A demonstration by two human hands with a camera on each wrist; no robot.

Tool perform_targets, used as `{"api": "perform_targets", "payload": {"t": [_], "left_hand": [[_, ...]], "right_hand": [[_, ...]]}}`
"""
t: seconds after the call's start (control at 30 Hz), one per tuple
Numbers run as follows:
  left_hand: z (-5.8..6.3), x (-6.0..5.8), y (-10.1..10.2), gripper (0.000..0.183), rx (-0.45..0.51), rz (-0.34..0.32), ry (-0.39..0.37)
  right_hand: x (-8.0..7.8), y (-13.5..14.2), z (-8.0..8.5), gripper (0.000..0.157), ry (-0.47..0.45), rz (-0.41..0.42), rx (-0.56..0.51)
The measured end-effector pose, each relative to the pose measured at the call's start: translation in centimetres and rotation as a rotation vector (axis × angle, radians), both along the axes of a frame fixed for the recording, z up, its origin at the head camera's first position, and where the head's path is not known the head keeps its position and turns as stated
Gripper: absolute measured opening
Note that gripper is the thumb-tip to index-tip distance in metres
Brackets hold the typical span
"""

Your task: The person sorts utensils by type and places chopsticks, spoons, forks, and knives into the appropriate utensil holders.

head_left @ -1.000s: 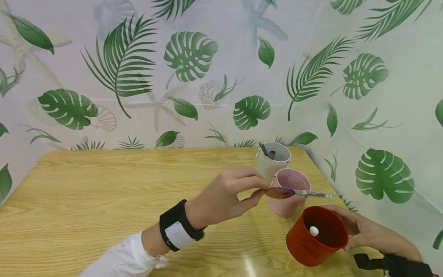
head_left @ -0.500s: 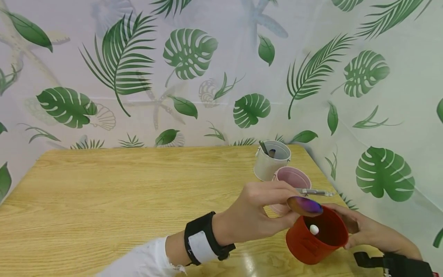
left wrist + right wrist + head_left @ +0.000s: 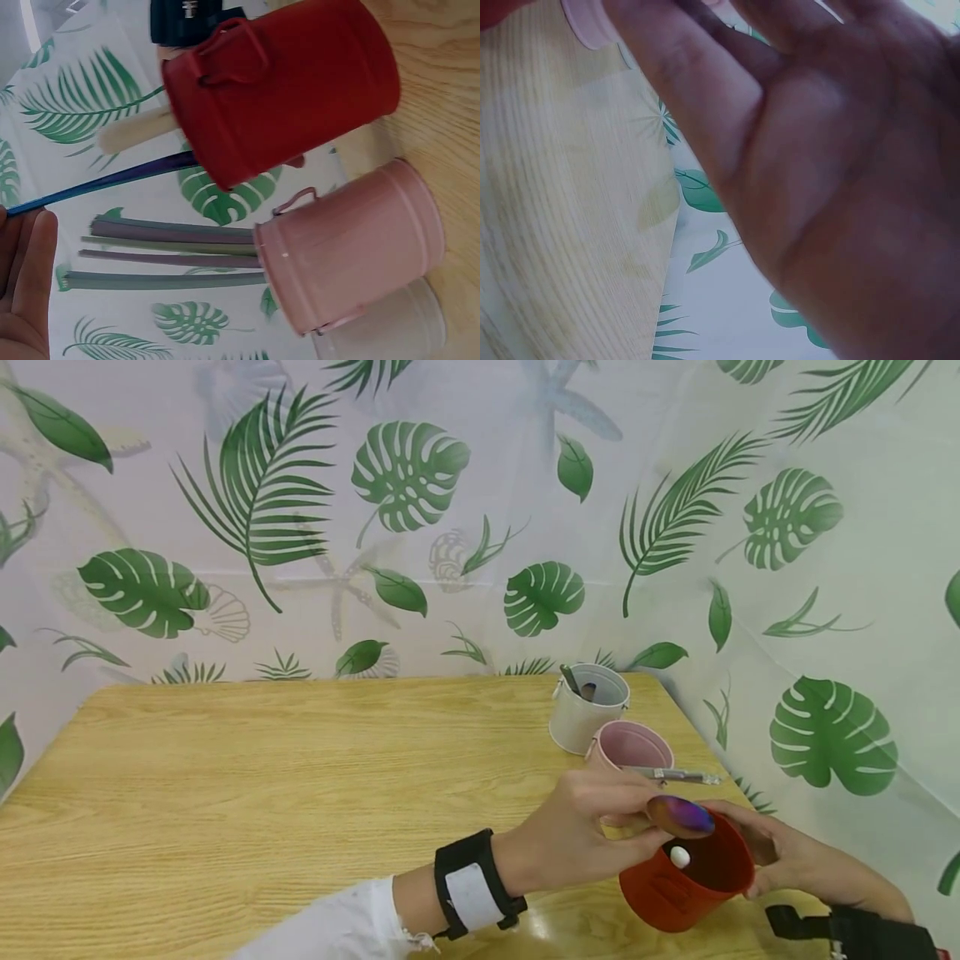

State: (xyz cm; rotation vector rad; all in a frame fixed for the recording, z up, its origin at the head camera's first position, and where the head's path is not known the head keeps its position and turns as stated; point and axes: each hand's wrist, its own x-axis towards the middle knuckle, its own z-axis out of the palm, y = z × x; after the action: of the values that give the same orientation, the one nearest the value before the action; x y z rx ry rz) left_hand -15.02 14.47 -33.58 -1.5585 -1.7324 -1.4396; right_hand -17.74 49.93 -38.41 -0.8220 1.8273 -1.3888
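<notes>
In the head view my left hand (image 3: 600, 822) pinches an iridescent purple spoon (image 3: 684, 814) near its bowl, above the red bucket (image 3: 667, 902). The left wrist view shows the slim blue-purple spoon handle (image 3: 112, 180) running to the red rim; the bucket hides its far end. My right hand (image 3: 802, 864) holds the bucket's right side. In the right wrist view that hand's palm (image 3: 832, 150) fills much of the picture. A pale rounded stick (image 3: 135, 130) stands in the red bucket; only its white tip (image 3: 680, 857) shows from above.
Behind the left hand stands a pink bucket (image 3: 636, 747) with several slender sticks (image 3: 172, 247), perhaps chopsticks. A white bucket (image 3: 577, 731) farther back holds a green handle (image 3: 570, 679) and a dark oval-ended utensil. All stand near the right edge of the wooden table (image 3: 300, 760).
My left hand has moved right and toward me, carrying the spoon from in front of the pink bucket to over the red one. My right hand and the red bucket have stayed put.
</notes>
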Motion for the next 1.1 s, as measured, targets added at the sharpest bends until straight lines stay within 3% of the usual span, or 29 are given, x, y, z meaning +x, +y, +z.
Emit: {"api": "perform_targets", "payload": {"t": [0.43,0.63,0.73,1.1], "left_hand": [[-2.6,-1.5,1.6,0.006,-0.254,0.119,0.08],[-2.9,-1.4,1.8,0.006,-0.378,0.14,0.049],[-2.9,-1.3,1.9,0.005,-0.446,0.182,0.061],[-3.3,-1.2,2.0,0.011,-0.501,0.194,0.067]], "right_hand": [[0.8,-0.3,-0.5,0.067,0.011,-0.038,0.015],[0.9,-0.1,-0.6,0.07,0.032,-0.016,-0.012],[0.9,-0.1,-0.7,0.069,0.043,-0.016,-0.006],[1.1,-0.2,-1.1,0.067,0.044,-0.01,-0.036]]}}
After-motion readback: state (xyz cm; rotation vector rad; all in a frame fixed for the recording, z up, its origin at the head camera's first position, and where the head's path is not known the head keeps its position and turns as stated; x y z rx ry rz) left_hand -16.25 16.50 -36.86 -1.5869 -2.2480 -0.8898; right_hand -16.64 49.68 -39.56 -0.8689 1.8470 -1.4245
